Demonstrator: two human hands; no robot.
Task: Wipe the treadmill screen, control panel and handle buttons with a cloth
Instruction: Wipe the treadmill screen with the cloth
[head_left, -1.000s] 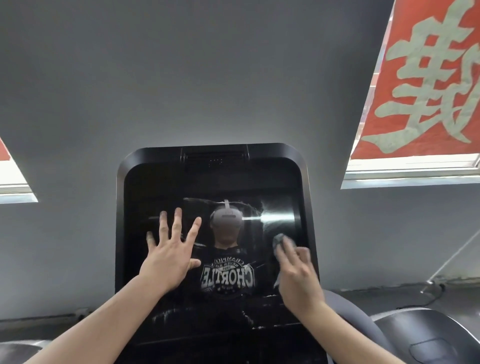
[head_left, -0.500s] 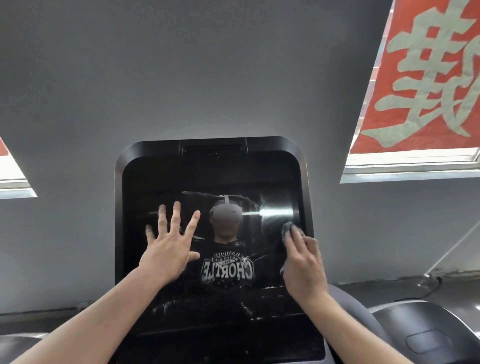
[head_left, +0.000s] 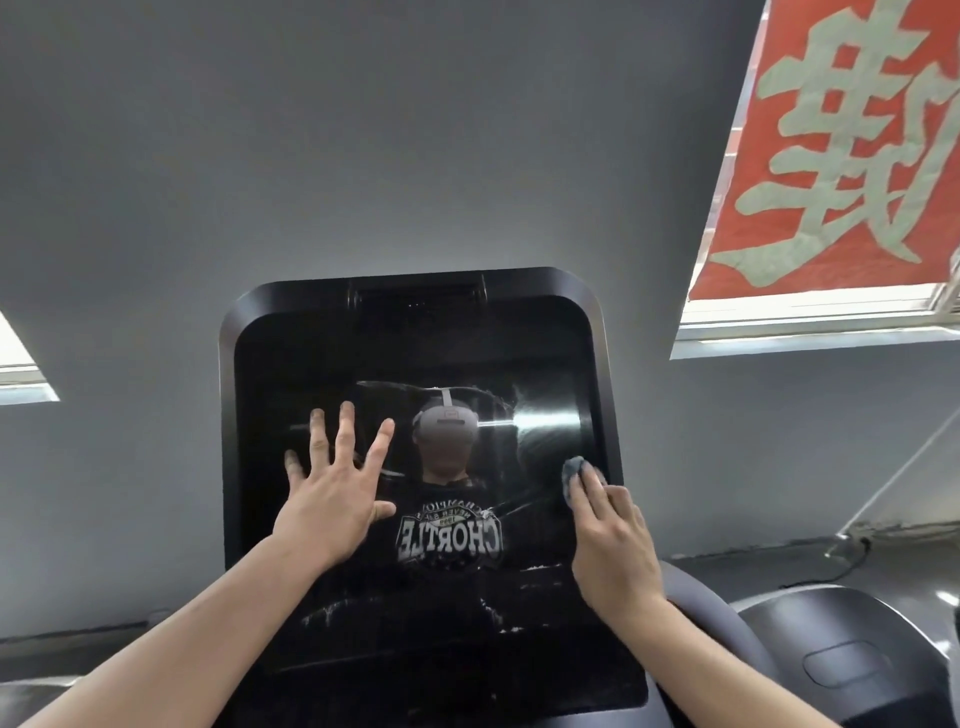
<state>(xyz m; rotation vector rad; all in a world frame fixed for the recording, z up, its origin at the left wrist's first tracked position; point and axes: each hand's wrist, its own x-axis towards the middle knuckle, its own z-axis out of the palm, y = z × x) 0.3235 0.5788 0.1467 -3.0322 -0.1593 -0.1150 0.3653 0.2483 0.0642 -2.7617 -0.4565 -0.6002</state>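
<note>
Grey wall (head_left: 363, 156); seemingly damp screen (head_left: 415, 364), cloth (head_left: 573, 466).

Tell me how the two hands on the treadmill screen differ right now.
The left hand lies bare on the screen with fingers spread wide; the right hand keeps its fingers together, pressing a grey cloth. The left hand sits left of centre; the right hand is at the right edge. Both rest on the glass.

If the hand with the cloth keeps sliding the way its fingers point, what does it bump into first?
Probably the screen's raised black frame: the right hand presses the cloth near the screen's right edge, fingers pointing up.
</note>
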